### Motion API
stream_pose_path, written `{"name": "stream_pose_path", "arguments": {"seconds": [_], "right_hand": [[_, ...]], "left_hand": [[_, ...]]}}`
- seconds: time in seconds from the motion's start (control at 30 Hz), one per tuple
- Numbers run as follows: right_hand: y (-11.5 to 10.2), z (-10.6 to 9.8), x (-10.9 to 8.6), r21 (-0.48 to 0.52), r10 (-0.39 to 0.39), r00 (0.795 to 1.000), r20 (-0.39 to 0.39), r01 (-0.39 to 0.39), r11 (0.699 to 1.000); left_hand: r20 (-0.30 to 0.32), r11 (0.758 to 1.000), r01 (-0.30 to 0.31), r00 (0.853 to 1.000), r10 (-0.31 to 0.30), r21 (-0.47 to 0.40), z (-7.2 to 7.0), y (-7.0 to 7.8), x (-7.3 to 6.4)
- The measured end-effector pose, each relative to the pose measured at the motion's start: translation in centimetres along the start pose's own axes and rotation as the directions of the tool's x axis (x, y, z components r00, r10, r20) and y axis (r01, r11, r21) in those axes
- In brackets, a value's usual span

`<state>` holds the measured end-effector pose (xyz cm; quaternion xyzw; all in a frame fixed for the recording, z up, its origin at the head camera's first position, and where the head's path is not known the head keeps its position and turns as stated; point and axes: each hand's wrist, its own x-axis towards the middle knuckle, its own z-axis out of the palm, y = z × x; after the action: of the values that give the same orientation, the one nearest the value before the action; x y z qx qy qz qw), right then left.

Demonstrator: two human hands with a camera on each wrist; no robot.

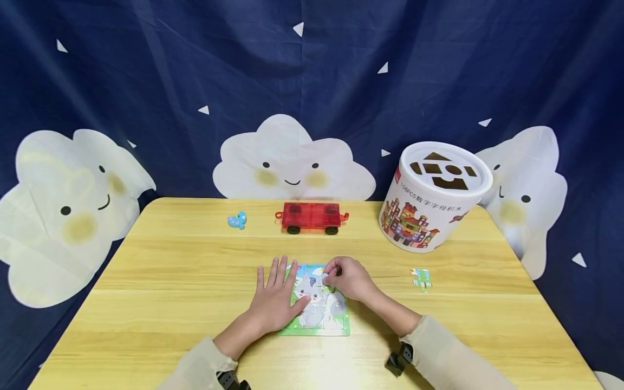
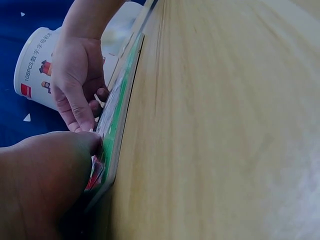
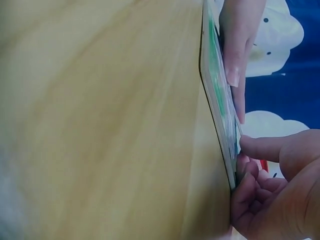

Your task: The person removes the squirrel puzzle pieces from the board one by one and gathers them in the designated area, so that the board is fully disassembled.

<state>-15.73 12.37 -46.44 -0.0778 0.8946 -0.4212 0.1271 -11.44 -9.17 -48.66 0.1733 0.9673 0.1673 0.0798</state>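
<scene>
Fingers spread, the left hand (image 1: pixel 274 304) lay on the left side of the puzzle (image 1: pixel 314 318); the right hand (image 1: pixel 352 279) pinched a small piece (image 3: pixel 239 130) at its far right corner. Farther right lay a loose piece (image 1: pixel 422 278). Beyond, left to right, were a blue toy (image 1: pixel 236 220), red wagon (image 1: pixel 311 216) and white tub (image 1: pixel 429 203).
</scene>
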Motion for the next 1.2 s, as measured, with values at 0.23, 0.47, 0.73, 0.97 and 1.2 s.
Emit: {"name": "stream_pose_path", "arguments": {"seconds": [0.23,0.47,0.73,0.97,1.2], "right_hand": [[0.2,0.1,0.2,0.037,-0.011,1.000,-0.006,0.011,0.999],[0.6,0.0,0.1,0.207,0.002,1.000,0.014,-0.004,0.978],[0.4,-0.4,0.3,0.316,0.039,0.999,0.027,-0.046,0.948],[1.0,-1.9,0.1,0.357,0.039,0.997,0.061,-0.059,0.932],[2.3,-4.6,-0.5,0.381,0.029,0.996,0.081,-0.058,0.923]], "left_hand": [[0.005,1.000,0.004,1.000,-0.004,-0.009,-0.1,0.0,-0.1],[-0.006,1.000,-0.006,1.000,0.006,-0.025,0.4,-0.3,-0.1],[-0.018,1.000,-0.008,1.000,0.008,0.005,0.9,-0.5,0.1],[0.000,1.000,-0.011,1.000,0.011,-0.001,0.3,-0.2,0.0],[0.000,1.000,-0.013,1.000,0.013,0.001,0.4,-0.3,0.0]]}}
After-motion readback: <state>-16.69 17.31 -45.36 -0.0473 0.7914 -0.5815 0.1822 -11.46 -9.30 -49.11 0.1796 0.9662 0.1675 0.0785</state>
